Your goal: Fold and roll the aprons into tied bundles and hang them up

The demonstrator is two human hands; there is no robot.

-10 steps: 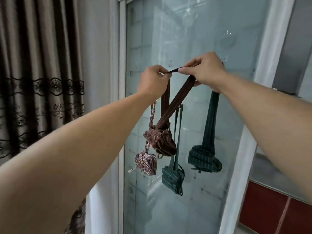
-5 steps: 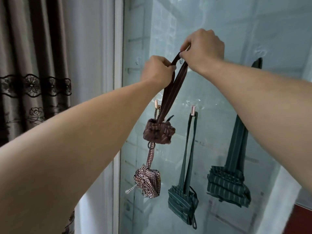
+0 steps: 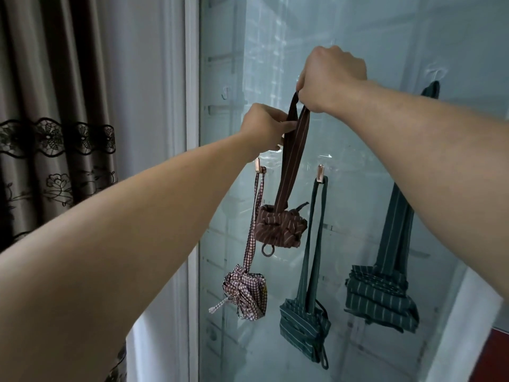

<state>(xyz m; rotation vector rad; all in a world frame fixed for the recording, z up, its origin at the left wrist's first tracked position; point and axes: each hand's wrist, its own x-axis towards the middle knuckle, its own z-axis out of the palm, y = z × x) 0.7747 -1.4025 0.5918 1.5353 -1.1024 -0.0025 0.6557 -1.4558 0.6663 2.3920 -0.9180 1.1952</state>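
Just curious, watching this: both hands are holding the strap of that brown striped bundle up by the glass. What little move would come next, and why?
Probably lift the brown strap loop a bit higher and slip it over a free clear hook, perhaps the one at upper left. The right hand grips the loop's top, the left hand pinches it lower, and the brown bundle dangles unhooked, while three other bundles already hang.

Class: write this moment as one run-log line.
step: hanging | right hand: grips brown bundle strap loop | left hand: pinches strap | hung: checked bundle, two green bundles

A home: lace-trimmed curtain (image 3: 55,133) beside a frosted glass door (image 3: 358,37)
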